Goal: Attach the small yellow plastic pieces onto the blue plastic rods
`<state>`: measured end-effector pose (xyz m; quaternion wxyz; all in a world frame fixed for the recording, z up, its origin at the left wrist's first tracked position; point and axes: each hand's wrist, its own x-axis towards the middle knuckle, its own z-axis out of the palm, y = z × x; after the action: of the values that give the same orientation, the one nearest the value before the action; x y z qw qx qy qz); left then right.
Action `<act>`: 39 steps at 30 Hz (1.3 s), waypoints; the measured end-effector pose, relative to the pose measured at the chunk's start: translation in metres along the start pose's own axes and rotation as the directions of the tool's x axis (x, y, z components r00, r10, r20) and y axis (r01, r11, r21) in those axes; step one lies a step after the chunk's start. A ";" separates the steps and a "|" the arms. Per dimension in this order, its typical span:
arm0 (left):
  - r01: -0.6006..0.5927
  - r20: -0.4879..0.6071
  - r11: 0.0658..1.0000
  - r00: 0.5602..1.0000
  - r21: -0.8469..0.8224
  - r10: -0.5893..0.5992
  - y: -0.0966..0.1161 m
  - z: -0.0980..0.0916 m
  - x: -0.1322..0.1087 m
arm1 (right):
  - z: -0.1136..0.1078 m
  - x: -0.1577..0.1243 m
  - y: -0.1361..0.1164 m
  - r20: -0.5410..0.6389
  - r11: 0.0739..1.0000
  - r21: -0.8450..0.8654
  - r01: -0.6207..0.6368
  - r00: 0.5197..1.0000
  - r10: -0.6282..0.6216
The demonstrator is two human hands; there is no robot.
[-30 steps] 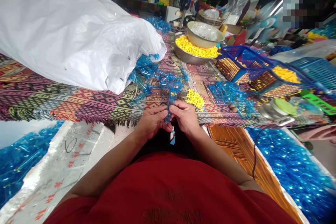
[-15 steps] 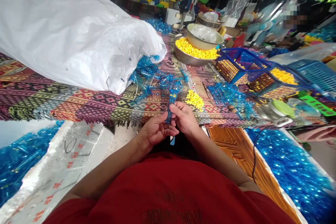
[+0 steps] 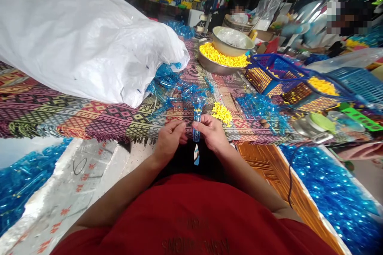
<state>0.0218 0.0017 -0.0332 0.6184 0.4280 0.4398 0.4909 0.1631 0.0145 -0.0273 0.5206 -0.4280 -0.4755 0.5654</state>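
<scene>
Shirt, red, fills the bottom of our view, and boxes of blue plastic parts stand at either side of our lap. Just past it, our right hand pinches a clear blue plastic piece between thumb and fingers, which are clamped on its middle. The piece stands upright at the near edge of the worktop, its lower end hanging below the grip and a yellow bit at its top. Our left hand sits just beside it, fingers curled together and a narrow gap away from the piece; we cannot tell whether they hold anything. Beyond the hands, a small heap of yellow pieces and loose blue pieces lie on the patterned cloth. Farther off are a white sack, a steel bowl of yellow pieces and a blue basket.
</scene>
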 end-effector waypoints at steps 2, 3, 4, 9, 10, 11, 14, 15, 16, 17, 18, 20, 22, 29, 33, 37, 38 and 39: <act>-0.112 0.040 0.990 0.993 0.082 0.109 0.006 -0.001 0.006 | -0.002 0.000 0.001 0.037 0.989 -0.142 0.040 0.999 -0.035; -0.127 0.075 0.987 0.990 0.096 0.120 0.008 0.000 0.008 | -0.002 -0.001 0.001 0.058 0.970 -0.231 0.070 0.997 -0.058; -0.129 0.088 0.986 0.989 0.105 0.120 0.008 0.001 0.011 | -0.002 -0.001 0.001 0.076 0.940 -0.324 0.106 0.993 -0.086; -0.153 0.044 0.988 0.987 0.009 0.153 0.003 0.006 0.019 | 0.000 -0.005 0.005 0.171 0.771 -0.573 0.278 0.960 -0.220; -0.174 0.030 0.984 0.984 -0.024 0.175 0.005 0.006 0.020 | 0.000 -0.007 0.006 0.210 0.763 -0.577 0.291 0.956 -0.206; -0.196 0.006 0.979 0.980 -0.053 0.197 0.007 0.006 0.020 | 0.001 -0.008 0.007 0.243 0.765 -0.576 0.288 0.954 -0.176; -0.245 -0.056 0.958 0.969 -0.150 0.239 0.018 0.009 0.019 | 0.001 -0.010 0.008 0.291 0.820 -0.539 0.191 0.956 -0.031; -0.245 -0.061 0.950 0.969 -0.194 0.238 0.022 0.011 0.018 | 0.001 -0.010 0.008 0.300 0.842 -0.519 0.150 0.954 0.015; -0.237 -0.065 0.942 0.971 -0.238 0.228 0.026 0.013 0.017 | 0.002 -0.010 0.007 0.316 0.859 -0.497 0.121 0.948 0.050; -0.226 -0.073 0.935 0.974 -0.273 0.214 0.028 0.016 0.015 | 0.002 -0.010 0.007 0.335 0.872 -0.477 0.107 0.940 0.068; -0.218 -0.087 0.931 0.976 -0.294 0.202 0.030 0.019 0.014 | 0.003 -0.010 0.007 0.354 0.882 -0.459 0.107 0.933 0.071; -0.223 -0.108 0.930 0.974 -0.292 0.199 0.030 0.022 0.013 | 0.005 -0.012 0.006 0.377 0.893 -0.433 0.120 0.924 0.059; -0.263 -0.094 0.932 0.964 -0.249 0.247 0.029 0.023 0.012 | 0.007 -0.014 0.007 0.381 0.892 -0.433 0.129 0.923 0.051; -0.377 0.026 0.922 0.924 -0.093 0.381 0.024 0.011 0.008 | 0.000 -0.018 0.012 0.426 0.846 -0.491 0.209 0.904 0.024; -0.368 0.155 0.929 0.921 0.046 0.358 0.024 0.000 0.003 | -0.021 -0.013 -0.010 0.414 0.798 -0.511 0.320 0.905 -0.098; -0.596 0.268 0.737 0.802 0.317 0.534 0.021 0.000 -0.001 | -0.022 -0.010 -0.049 0.343 0.598 -0.580 0.553 0.832 -0.437; -0.657 0.308 0.663 0.754 0.359 0.580 0.020 0.002 -0.002 | -0.018 -0.010 -0.058 0.414 0.500 -0.598 0.626 0.776 -0.476; -0.707 0.342 0.595 0.707 0.382 0.619 0.019 0.005 -0.004 | -0.013 -0.011 -0.065 0.482 0.413 -0.604 0.681 0.725 -0.491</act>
<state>0.0214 0.0005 -0.0133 0.2972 0.7427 0.3009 0.5192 0.1882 0.0056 0.0338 0.4015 -0.3380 -0.8394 0.1412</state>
